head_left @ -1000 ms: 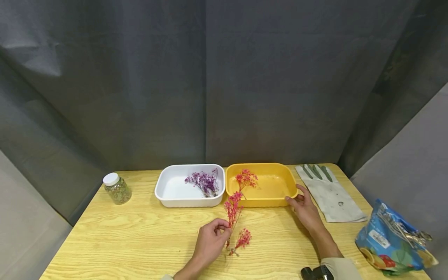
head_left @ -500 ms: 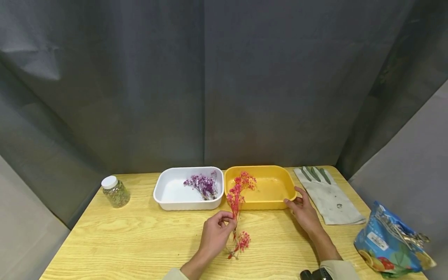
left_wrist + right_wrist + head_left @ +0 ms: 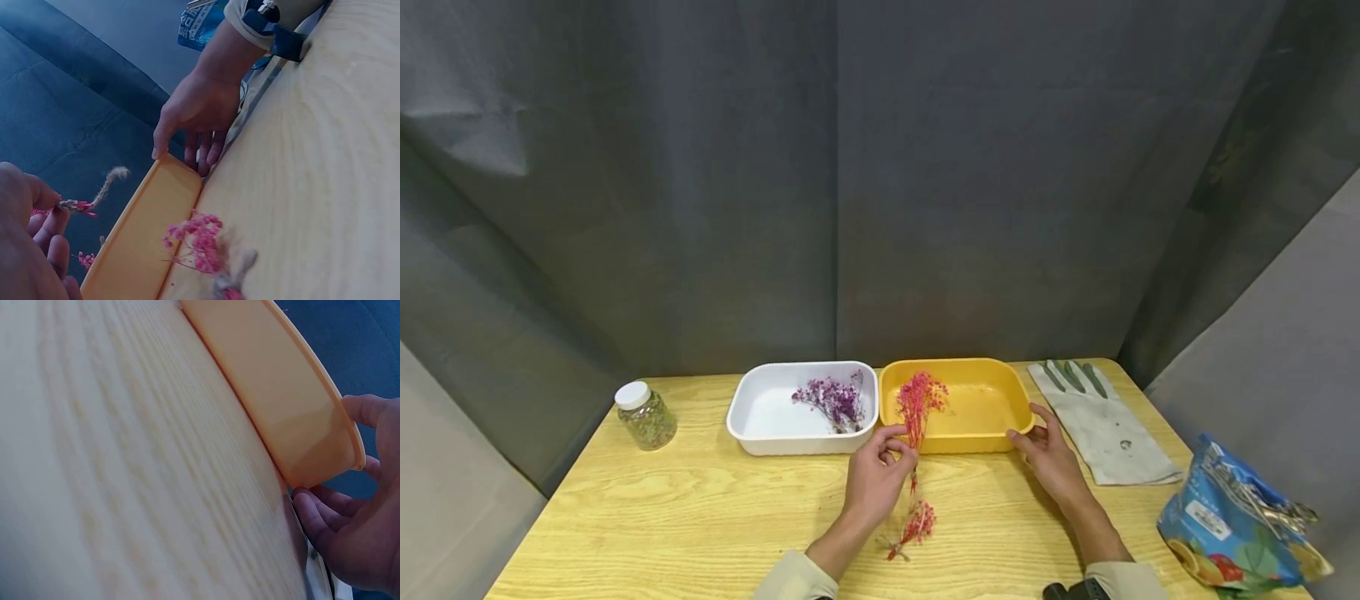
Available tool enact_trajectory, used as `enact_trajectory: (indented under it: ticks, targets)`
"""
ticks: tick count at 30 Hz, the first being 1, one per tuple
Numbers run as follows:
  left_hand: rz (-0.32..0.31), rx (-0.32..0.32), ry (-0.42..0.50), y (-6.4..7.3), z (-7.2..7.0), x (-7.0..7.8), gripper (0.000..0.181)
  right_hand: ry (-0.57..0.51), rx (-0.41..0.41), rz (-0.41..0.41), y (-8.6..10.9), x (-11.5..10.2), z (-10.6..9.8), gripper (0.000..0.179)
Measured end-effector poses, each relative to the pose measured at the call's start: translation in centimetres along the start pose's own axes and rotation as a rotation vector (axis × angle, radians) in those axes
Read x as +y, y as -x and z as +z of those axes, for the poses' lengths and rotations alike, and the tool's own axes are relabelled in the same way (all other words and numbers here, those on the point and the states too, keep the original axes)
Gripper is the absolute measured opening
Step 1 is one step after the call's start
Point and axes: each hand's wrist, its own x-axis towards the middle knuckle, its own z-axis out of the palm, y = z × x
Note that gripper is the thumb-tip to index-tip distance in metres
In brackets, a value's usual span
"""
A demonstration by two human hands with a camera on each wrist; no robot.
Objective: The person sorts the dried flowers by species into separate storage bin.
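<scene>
My left hand pinches a small bunch of pink dried flowers by its stems, blooms up. In the head view these blooms overlap the left part of the yellow tray, where another pink bunch lies, partly covered. Twine trails from the held stems in the left wrist view. My right hand grips the tray's near right corner, thumb at the rim and other fingers around the outer wall. On the table in front lies a further pink bunch, tied with twine.
A white tray with purple dried flowers adjoins the yellow one. Far left stands a white-lidded jar. A grey cloth or glove with green tips lies right, near a blue bag with scissors on it.
My left hand has carried the pink bunch forward and right, from above the table to the yellow tray's near edge. The right hand has stayed on the tray's corner.
</scene>
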Motion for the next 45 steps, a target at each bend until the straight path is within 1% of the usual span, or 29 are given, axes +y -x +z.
enact_trajectory:
  ticks: [9, 12, 16, 19, 22, 26, 31, 34, 40, 42, 45]
  targets:
    - [0.041, 0.047, -0.050, -2.2, 0.8, 0.7, 0.031, 0.012, 0.016, 0.008, -0.1, 0.1, 0.0, 0.080]
    - [0.036, 0.054, -0.052, -2.9, 1.1, 0.6, 0.033, 0.017, 0.022, 0.006, -0.2, 0.2, 0.1, 0.080]
    - [0.017, 0.059, -0.073, -3.7, 1.6, 0.2, 0.035, 0.020, 0.021, 0.002, -0.1, 0.4, 0.3, 0.079]
    - [0.012, 0.059, -0.107, -4.1, 2.0, -0.2, 0.036, 0.017, 0.018, -0.001, 0.1, 0.7, 0.6, 0.077]
    - [0.007, 0.062, -0.142, -4.5, 2.3, -0.2, 0.038, 0.007, 0.020, -0.002, 0.2, 0.9, 0.7, 0.076]
    - [0.020, 0.071, -0.190, -5.3, 2.7, 0.4, 0.042, 0.004, 0.025, -0.012, 0.0, 0.7, 0.6, 0.077]
    - [0.052, 0.076, -0.240, -6.3, 3.2, 0.8, 0.045, 0.003, 0.029, -0.010, -0.2, 0.4, 0.3, 0.076]
    - [0.061, 0.082, -0.258, -6.8, 3.5, 0.6, 0.046, 0.000, 0.027, -0.007, -0.2, 0.4, 0.3, 0.075]
    - [0.026, 0.090, -0.313, -7.8, 4.0, 0.0, 0.045, 0.003, 0.020, -0.004, 0.1, 0.4, 0.3, 0.079]
    - [0.025, 0.095, -0.341, -8.1, 4.3, -0.1, 0.045, 0.002, 0.023, -0.008, 0.1, 0.4, 0.4, 0.079]
    - [0.035, 0.106, -0.407, -8.8, 4.6, -0.2, 0.044, 0.002, 0.026, -0.011, 0.0, 0.3, 0.4, 0.078]
